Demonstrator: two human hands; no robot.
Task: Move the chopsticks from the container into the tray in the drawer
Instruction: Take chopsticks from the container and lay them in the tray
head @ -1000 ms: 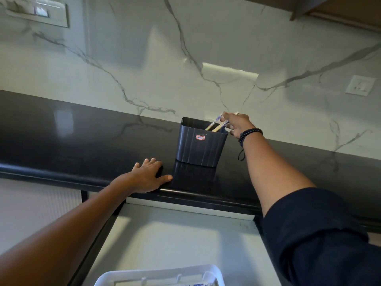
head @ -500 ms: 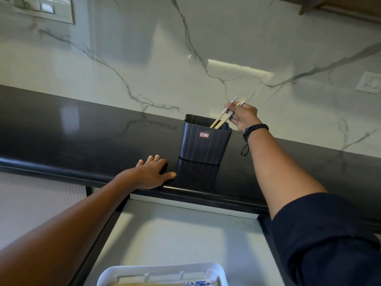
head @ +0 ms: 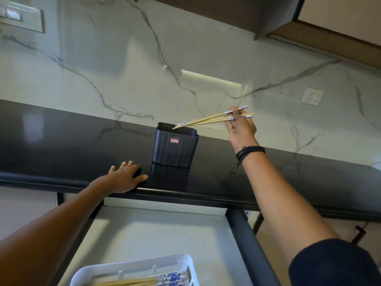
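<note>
Chopsticks point(head: 208, 120) hang over the container point(head: 175, 149), which stands on the counter point(head: 61, 145). Below the container, a tray point(head: 132, 269) in the open drawer point(head: 165, 234) holds other sticks point(head: 127, 282). The chopsticks' long axis runs nearly level, thin tips left above the container's mouth, patterned ends right. The right hand point(head: 241, 129), raised to the container's right, pinches those ends with curled fingers. The left hand point(head: 125, 178) lies flat, fingers relaxed, on the counter left of the container.
</note>
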